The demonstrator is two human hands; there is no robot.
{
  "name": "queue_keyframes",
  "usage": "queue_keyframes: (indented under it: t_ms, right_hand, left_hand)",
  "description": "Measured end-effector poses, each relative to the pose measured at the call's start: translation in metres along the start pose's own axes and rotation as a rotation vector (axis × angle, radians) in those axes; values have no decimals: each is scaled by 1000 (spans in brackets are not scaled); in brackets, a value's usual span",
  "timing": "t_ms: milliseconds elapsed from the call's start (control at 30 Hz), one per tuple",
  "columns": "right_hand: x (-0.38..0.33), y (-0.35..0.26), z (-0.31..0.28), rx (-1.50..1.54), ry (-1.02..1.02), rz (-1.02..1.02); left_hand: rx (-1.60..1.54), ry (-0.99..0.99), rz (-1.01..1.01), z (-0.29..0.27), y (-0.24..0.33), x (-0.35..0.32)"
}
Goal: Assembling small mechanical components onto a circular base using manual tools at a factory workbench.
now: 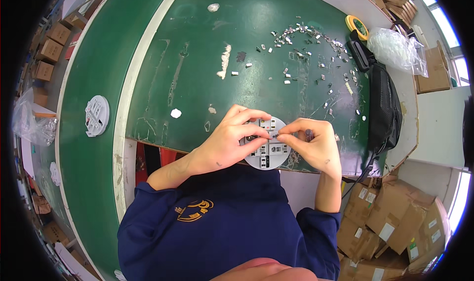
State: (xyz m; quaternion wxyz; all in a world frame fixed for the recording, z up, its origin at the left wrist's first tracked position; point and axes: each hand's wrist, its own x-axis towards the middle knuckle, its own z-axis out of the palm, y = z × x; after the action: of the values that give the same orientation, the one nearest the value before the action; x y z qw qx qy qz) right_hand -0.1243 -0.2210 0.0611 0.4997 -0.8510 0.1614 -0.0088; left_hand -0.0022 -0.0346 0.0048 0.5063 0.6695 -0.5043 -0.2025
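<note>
A round pale-grey plastic disc [279, 160] with raised sockets and small metal contacts lies at the bench's near edge, under both hands. My left hand [233, 139] comes over it from the left, thumb and forefinger closed near its middle; what they pinch is too small to make out. From the right, my right hand [316, 143] has thumb and forefinger closed just beside the left fingertips. A dark, short, handle-like piece [309, 133] sticks up between its fingers, apparently part of a slim tool. The fingers cover part of the disc.
Several small metal-and-white pieces [308, 30] lie scattered over the green bench [197, 73]. A black bag [382, 103], a yellow tape roll [356, 27] and a clear plastic bag [395, 49] sit along the right. Another disc [98, 115] rests on the left bench. Cardboard boxes [390, 221] are stacked lower right.
</note>
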Motion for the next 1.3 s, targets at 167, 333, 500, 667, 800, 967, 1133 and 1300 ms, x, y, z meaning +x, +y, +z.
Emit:
queue_keyframes:
  t_ms: [167, 333, 500, 667, 800, 967, 1133, 1300]
  right_hand:
    - [5, 3, 3, 19, -22, -56]
    - [6, 1, 2, 3, -64, -74]
    - [8, 0, -1, 1, -100, -94]
    - [10, -3, 2, -53, -92, -94]
    - [10, -4, 3, -53, -81, -82]
    - [9, -3, -1, -50, -89, -94]
    - [11, -3, 1, -65, -98, -110]
    - [14, -4, 2, -76, -117, -97]
  left_hand:
    - [-55, 76, -26, 2, 0, 1]
    - [-44, 71, -23, 2, -1, 1]
    - [-42, 72, -22, 3, -1, 1]
    - [-61, 72, -30, 4, -1, 0]
    - [-50, 63, -25, 3, -1, 0]
    - [-41, 68, -17, 3, -1, 0]
    - [-35, 68, -4, 4, -3, 0]
    - [-43, 60, -7, 4, -2, 0]
